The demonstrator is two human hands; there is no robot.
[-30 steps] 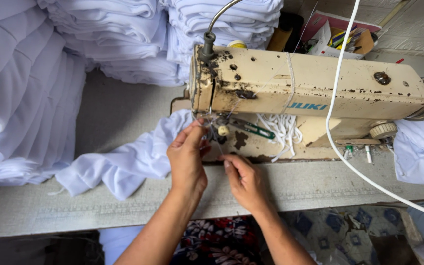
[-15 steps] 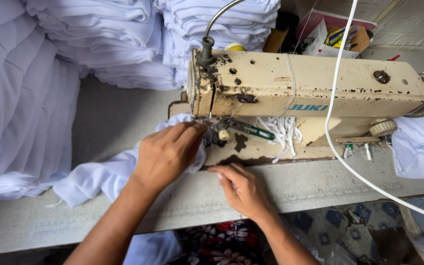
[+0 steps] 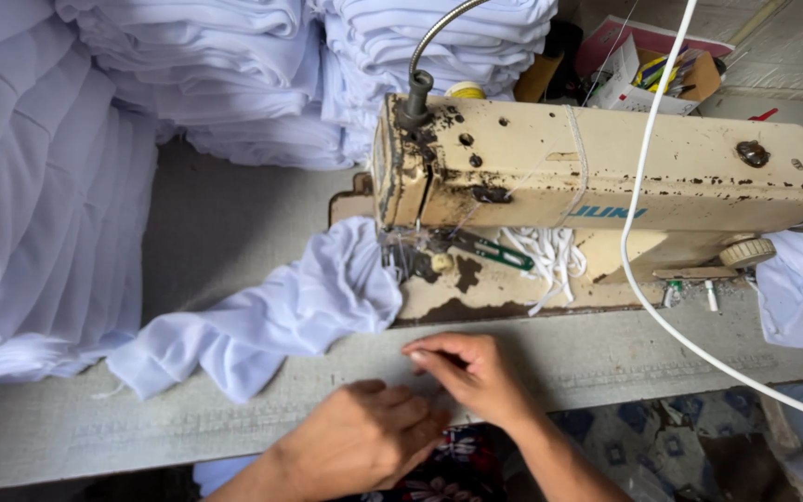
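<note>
A garment workshop — worn sewing machine (image 3: 597, 177), stacked white cloth (image 3: 234, 74) all around.

One sewing machine (image 3: 597, 177). One loose white garment (image 3: 271, 321) left of it. Two stacks of folded white cloth (image 3: 234, 65) behind. Two hands (image 3: 364, 437) in front.

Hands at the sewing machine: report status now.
Left hand and right hand both empty, touching at the table edge. White garment lies bunched beside the needle, untouched. White cord hangs across the sewing machine.
</note>
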